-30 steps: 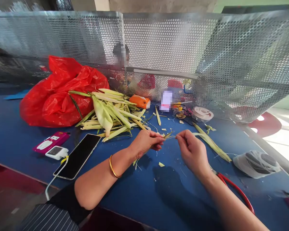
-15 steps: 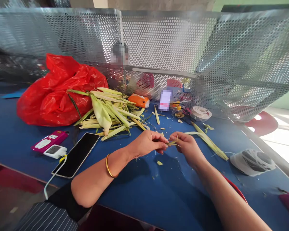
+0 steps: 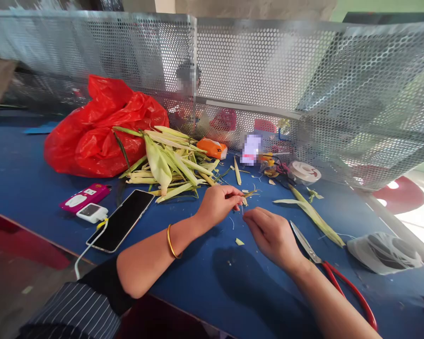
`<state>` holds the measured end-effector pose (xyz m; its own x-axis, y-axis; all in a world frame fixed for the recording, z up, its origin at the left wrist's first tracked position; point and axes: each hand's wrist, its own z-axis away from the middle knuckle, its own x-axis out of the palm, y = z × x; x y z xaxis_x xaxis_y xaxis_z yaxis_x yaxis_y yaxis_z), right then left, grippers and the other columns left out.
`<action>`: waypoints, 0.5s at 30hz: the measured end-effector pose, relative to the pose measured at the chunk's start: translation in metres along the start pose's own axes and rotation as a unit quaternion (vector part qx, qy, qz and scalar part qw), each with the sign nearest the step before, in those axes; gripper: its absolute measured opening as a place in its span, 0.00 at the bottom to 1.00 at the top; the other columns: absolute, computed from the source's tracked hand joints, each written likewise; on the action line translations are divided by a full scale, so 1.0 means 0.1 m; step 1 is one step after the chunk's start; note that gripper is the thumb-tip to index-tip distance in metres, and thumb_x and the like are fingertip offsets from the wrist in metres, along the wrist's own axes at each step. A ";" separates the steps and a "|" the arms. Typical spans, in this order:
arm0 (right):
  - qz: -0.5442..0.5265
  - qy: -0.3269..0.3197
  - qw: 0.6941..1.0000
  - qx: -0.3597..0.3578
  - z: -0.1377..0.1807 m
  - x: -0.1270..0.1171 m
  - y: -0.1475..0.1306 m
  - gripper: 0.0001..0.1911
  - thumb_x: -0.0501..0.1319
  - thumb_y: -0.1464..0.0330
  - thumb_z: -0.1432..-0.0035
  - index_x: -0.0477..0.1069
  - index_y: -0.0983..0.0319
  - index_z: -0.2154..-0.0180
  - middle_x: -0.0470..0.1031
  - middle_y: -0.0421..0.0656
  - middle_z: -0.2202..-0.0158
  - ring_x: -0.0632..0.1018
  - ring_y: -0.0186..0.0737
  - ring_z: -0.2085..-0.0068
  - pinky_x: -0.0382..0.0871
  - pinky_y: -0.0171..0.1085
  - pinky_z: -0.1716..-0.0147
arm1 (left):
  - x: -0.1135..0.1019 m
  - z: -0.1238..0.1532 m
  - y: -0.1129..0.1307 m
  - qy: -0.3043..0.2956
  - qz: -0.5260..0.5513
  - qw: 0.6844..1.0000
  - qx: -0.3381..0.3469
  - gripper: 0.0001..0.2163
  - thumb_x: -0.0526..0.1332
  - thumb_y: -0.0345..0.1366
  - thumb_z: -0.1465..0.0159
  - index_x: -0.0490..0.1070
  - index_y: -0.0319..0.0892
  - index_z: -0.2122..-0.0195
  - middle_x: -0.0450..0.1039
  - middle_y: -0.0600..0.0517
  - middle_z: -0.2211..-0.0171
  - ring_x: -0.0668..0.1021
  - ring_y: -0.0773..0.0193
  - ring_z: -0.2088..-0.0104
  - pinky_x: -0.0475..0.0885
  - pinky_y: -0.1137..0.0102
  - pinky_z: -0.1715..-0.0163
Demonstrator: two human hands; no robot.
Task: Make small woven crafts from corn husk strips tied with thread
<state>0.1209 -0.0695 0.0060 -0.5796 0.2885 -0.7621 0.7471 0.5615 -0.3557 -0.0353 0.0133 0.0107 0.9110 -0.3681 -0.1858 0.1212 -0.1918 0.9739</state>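
My left hand (image 3: 219, 203) pinches a small twisted strip of corn husk (image 3: 249, 193) whose thin ends stick out past the fingertips. Just below and to the right, my right hand (image 3: 268, 231) is closed, thumb and fingers pressed together. A fine white thread (image 3: 242, 210) runs from the husk strip down to the right fingertips, which seem to grip it. Red-handled scissors (image 3: 307, 245) lie partly under my right forearm. On the left, a heap of pale green corn husks (image 3: 176, 165) leans against a red plastic bag (image 3: 102, 132).
A phone (image 3: 123, 220), white charger (image 3: 91, 213) with cable and magenta power strip (image 3: 85, 197) lie left. To the right are a long husk (image 3: 316, 219), a spool of thread (image 3: 385, 253) and a tape roll (image 3: 304, 172). A perforated metal screen (image 3: 254, 66) bounds the table's back.
My right hand has come away from the left, down and toward me, with thread now stretched between them. The view has shifted, and the scissors show beside my right forearm.
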 end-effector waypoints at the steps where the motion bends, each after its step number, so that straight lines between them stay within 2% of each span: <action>1: 0.007 0.003 1.000 -0.018 0.00 -0.02 -0.01 0.09 0.52 0.72 0.35 0.69 0.60 0.66 0.72 0.41 0.74 0.72 0.35 0.74 0.61 0.32 0.73 | 0.01 0.01 -0.01 -0.006 -0.019 1.000 0.006 0.04 0.63 0.31 0.42 0.78 0.38 0.68 0.75 0.54 0.77 0.77 0.69 0.77 0.71 0.75 0.72; 4: 0.013 0.013 0.999 -0.039 -0.02 -0.09 -0.01 0.09 0.52 0.72 0.34 0.69 0.60 0.66 0.72 0.41 0.74 0.72 0.35 0.74 0.61 0.32 0.73 | 0.03 0.03 -0.04 -0.049 -0.067 0.997 0.003 0.06 0.62 0.33 0.41 0.78 0.38 0.69 0.76 0.54 0.75 0.74 0.71 0.80 0.69 0.75 0.75; 6: 0.000 0.023 1.000 -0.018 -0.03 -0.15 0.04 0.09 0.53 0.72 0.34 0.69 0.60 0.66 0.72 0.41 0.72 0.72 0.35 0.72 0.62 0.32 0.72 | 0.04 0.06 -0.04 -0.106 -0.092 0.990 0.003 0.07 0.61 0.34 0.41 0.79 0.39 0.70 0.76 0.54 0.75 0.72 0.71 0.80 0.67 0.75 0.76; 11: -0.080 0.035 0.988 0.127 -0.04 -0.22 0.27 0.10 0.56 0.67 0.37 0.68 0.60 0.71 0.71 0.39 0.74 0.70 0.35 0.71 0.61 0.33 0.70 | 0.05 0.12 0.03 -0.246 -0.039 0.968 -0.006 0.07 0.61 0.32 0.41 0.79 0.38 0.67 0.76 0.52 0.74 0.73 0.70 0.77 0.69 0.74 0.74; 15: -0.204 0.024 0.953 0.223 -0.07 -0.20 0.39 0.12 0.59 0.60 0.42 0.70 0.60 0.73 0.65 0.36 0.79 0.63 0.33 0.76 0.55 0.34 0.75 | 0.04 0.14 0.09 -0.282 -0.008 0.959 -0.006 0.07 0.62 0.29 0.42 0.79 0.38 0.65 0.76 0.51 0.72 0.75 0.70 0.74 0.72 0.73 0.69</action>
<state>0.1592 -0.0479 0.0106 -0.8580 0.1575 -0.4889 0.5136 0.2526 -0.8200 -0.0363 -0.0024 0.0170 0.5508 -0.7996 -0.2392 0.1411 -0.1933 0.9710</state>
